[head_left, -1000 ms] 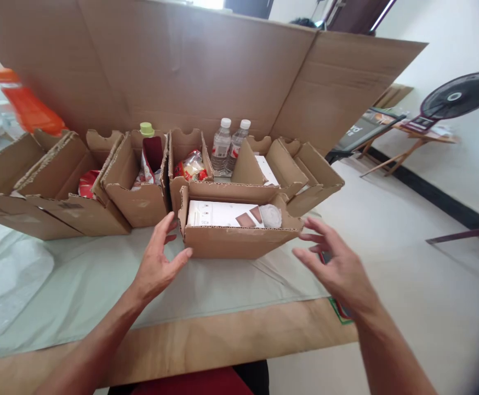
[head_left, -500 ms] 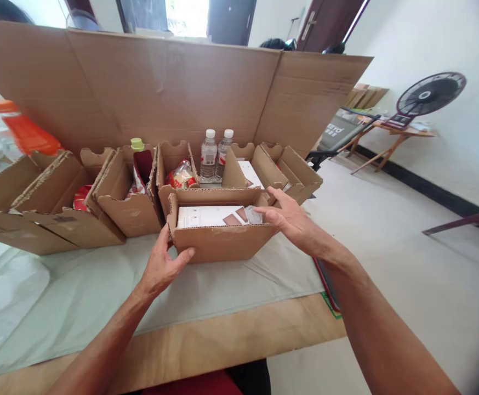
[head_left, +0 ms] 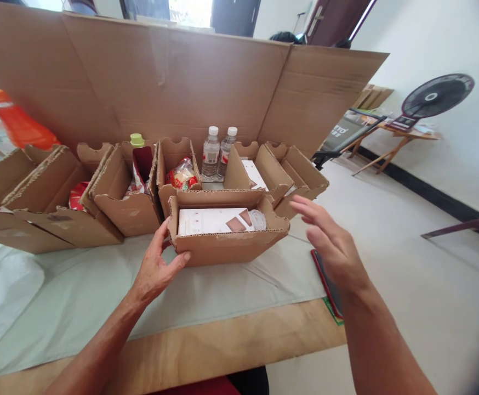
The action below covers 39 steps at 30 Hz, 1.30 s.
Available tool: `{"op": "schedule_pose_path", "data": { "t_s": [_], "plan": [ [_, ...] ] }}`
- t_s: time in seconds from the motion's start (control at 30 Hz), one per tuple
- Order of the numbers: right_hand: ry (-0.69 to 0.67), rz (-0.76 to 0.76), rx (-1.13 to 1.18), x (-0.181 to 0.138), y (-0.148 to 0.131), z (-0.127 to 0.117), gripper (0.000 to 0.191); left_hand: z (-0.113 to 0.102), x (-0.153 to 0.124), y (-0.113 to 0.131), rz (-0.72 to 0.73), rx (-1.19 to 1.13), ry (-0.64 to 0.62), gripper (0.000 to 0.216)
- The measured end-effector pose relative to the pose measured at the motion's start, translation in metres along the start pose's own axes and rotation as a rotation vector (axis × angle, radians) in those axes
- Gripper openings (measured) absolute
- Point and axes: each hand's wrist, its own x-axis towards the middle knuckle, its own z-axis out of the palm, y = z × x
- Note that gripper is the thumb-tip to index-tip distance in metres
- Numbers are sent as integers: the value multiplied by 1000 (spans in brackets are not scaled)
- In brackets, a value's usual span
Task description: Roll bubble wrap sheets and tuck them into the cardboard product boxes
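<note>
Room with a pale wall (head_left: 440, 38), standing fan (head_left: 434, 99) on the right; tall cardboard panel (head_left: 182, 77) behind everything. Wooden surface (head_left: 280, 329), mostly under a pale green cloth (head_left: 223, 288). Row of open cardboard boxes (head_left: 129, 216) along the panel, several loaded: red packets, a bottle with a yellow-green cap (head_left: 137, 140), a white carton in one at right. Front box (head_left: 223, 251) sits upright on the cloth, crosswise before the row; can't tell if it touches the boxes behind. Left hand (head_left: 159, 269) is at its left end, thumb on the front wall, fingers around the corner; can't tell how firmly it grips. Right hand (head_left: 336, 247) is off the right end, fingers extended, holding nothing. Inside lie a white box (head_left: 204, 221) and a clear round plastic item (head_left: 257, 220). Two water bottles (head_left: 210, 153) stand in a gap in the row. Progress, my read: front box looks filled, placing unsettled with one hand off; some boxes' contents are hidden.
</note>
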Motion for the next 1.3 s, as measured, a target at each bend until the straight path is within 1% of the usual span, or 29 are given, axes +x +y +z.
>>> {"op": "schedule_pose_path", "data": {
  "t_s": [0.03, 0.07, 0.13, 0.17, 0.2, 0.27, 0.33, 0.37, 0.43, 0.5, 0.53, 0.6, 0.63, 0.67, 0.7, 0.73, 0.77, 0.83, 0.87, 0.9, 0.97, 1.03, 1.1, 1.17, 1.23, 1.3],
  "plan": [
    [37, 26, 62, -10, 8, 5, 60, -1, 2, -1, -8, 0, -6, 89],
    [43, 63, 113, -17, 15, 12, 67, -2, 4, -2, -12, -8, -21, 92],
    [0, 143, 177, -25, 27, 33, 83, 2, 11, -3, -10, -49, -79, 93],
    [-13, 164, 194, -25, 29, 44, 87, 7, 14, -2, -1, -75, -98, 93],
    [-7, 171, 209, -26, 29, 54, 87, 12, 15, -2, 11, -95, -104, 92],
    [44, 159, 219, -30, 23, 67, 77, 22, 9, 0, 38, -103, -83, 91],
    [107, 141, 194, -48, 10, 72, 69, 24, -12, 0, 57, -68, -57, 89],
    [125, 140, 176, -61, 3, 74, 66, 21, -27, -1, 65, -43, -46, 87],
    [140, 128, 148, -87, -13, 80, 65, 2, -62, -5, 76, 12, -12, 81],
    [112, 83, 156, -100, -32, 94, 65, -31, -90, -7, 65, 80, 61, 72],
    [84, 44, 176, -98, -42, 104, 64, -49, -98, -6, 41, 116, 95, 66],
    [34, -35, 236, -79, -61, 119, 63, -78, -98, 2, -9, 174, 158, 53],
    [30, -63, 267, -66, -68, 123, 63, -85, -91, 8, -25, 178, 165, 49],
    [42, -79, 288, -55, -73, 122, 64, -85, -82, 14, -17, 161, 192, 49],
    [67, -79, 292, -48, -74, 118, 64, -79, -74, 21, 10, 124, 206, 54],
    [105, -61, 278, -47, -73, 110, 63, -68, -68, 27, 36, 72, 176, 62],
    [139, -27, 244, -53, -70, 101, 62, -55, -64, 31, 68, 31, 137, 69],
    [225, 73, 139, -79, -58, 82, 59, -27, -67, 35, 103, -13, 14, 82],
    [265, 119, 93, -96, -50, 76, 61, -16, -72, 35, 110, -28, -29, 83],
    [277, 143, 63, -113, -42, 73, 63, -10, -78, 32, 102, -43, -66, 84],
    [258, 150, 47, -138, -29, 79, 66, -8, -87, 23, 68, -74, -97, 84],
    [265, 121, 59, -148, -22, 94, 67, -16, -85, 11, 41, -99, -116, 87],
    [322, 89, 62, -147, -19, 110, 67, -22, -68, 0, 48, -128, -162, 91],
    [379, 89, 49, -146, -18, 118, 67, -20, -41, -7, 70, -172, -224, 91],
    [400, 110, 38, -151, -15, 117, 68, -9, -11, -10, 96, -212, -275, 84],
    [414, 124, 44, -160, -9, 112, 71, 4, 14, -10, 107, -215, -273, 74]
  ]
}}
